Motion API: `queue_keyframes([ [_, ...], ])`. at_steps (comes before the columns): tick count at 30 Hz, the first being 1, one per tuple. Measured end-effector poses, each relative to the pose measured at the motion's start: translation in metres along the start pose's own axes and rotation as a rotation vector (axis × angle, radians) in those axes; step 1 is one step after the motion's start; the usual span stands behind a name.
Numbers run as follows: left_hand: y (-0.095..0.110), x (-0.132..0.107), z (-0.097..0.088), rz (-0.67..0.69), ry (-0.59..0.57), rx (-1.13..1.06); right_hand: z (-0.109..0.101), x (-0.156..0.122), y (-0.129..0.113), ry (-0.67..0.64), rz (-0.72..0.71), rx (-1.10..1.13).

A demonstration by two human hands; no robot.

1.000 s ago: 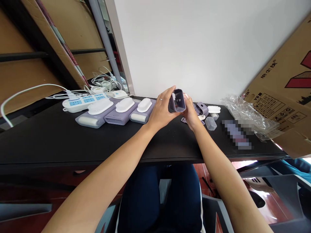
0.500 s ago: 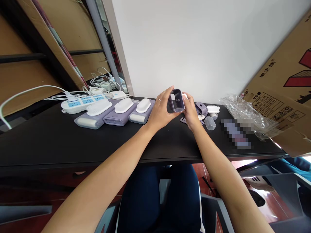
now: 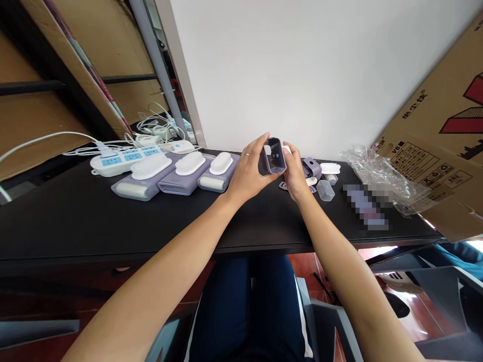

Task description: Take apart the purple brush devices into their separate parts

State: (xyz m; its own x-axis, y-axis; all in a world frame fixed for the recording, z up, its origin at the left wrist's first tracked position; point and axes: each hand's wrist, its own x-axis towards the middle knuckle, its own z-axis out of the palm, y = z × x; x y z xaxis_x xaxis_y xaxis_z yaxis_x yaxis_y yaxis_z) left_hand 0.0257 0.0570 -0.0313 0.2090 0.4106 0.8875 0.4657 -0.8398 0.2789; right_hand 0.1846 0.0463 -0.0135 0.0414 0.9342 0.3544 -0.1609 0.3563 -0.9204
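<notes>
Basically the left hand (image 3: 246, 170) and right hand (image 3: 295, 174) were both gripping a lilac plastic casing (image 3: 272, 156), its open end facing the person.

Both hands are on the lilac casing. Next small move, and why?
Probably let the left hand alone hold the lilac plastic casing and free the right hand to pick up the loose lilac part: the casing's hollow end is open, and that part lies just beyond the right hand.
</notes>
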Motion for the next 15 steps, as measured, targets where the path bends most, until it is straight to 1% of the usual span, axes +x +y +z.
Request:
queue_keyframes([
  [9,-0.0004,0.0004,0.0011,-0.003,-0.005,0.011,0.0014,0.0008,0.0012,0.015,-0.036,-0.038],
  [15,-0.0004,0.0009,-0.0008,0.018,-0.014,0.038,-0.0004,0.0009,-0.0019,0.067,-0.022,-0.001],
])
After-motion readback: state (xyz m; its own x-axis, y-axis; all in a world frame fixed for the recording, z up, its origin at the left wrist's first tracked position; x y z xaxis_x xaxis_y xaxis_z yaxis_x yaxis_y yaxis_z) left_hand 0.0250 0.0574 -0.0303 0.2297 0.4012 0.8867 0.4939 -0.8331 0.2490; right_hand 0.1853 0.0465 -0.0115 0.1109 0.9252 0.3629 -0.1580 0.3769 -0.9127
